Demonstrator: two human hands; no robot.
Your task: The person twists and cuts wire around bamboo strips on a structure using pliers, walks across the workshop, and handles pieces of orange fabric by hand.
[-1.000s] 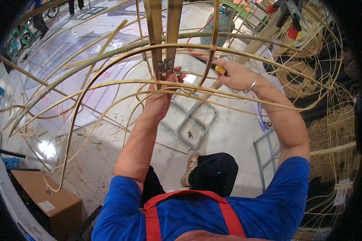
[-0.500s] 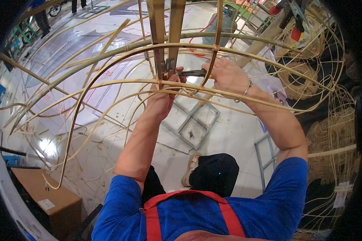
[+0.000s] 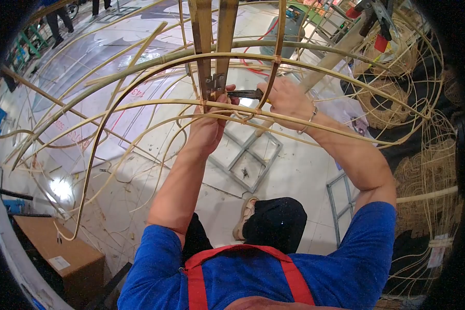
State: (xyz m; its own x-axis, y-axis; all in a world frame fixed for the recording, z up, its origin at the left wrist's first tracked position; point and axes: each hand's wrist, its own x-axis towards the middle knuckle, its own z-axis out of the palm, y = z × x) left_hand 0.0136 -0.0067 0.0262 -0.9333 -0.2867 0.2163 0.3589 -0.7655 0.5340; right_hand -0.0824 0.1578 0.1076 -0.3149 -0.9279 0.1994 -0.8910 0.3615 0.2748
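Observation:
My right hand (image 3: pixel 290 103) is closed around the handles of a pair of pliers (image 3: pixel 249 94), whose dark jaws point left. The jaw tips reach the fingers of my left hand (image 3: pixel 209 129). Those left fingers are wrapped round the lower end of two upright wooden bars (image 3: pixel 225 31), where a bamboo strip crosses. What exactly they pinch there is partly hidden. Just above sits a small metal hinge (image 3: pixel 216 82) fixed to the bars. Curved bamboo strips (image 3: pixel 328 66) tied into a frame pass in front of both hands.
Grey metal lattice frames (image 3: pixel 237 164) lie on the tiled floor below. A cardboard box (image 3: pixel 62 248) is at lower left. Bundles of woven cane (image 3: pixel 382 106) stand on the right, with clamps (image 3: pixel 381 26) above them. A gas cylinder (image 3: pixel 284 36) is behind; people stand far back.
My right hand and the pliers have shifted slightly left. The bamboo frame has moved a little. My left hand stays in place. At far upper left, a person's legs have moved.

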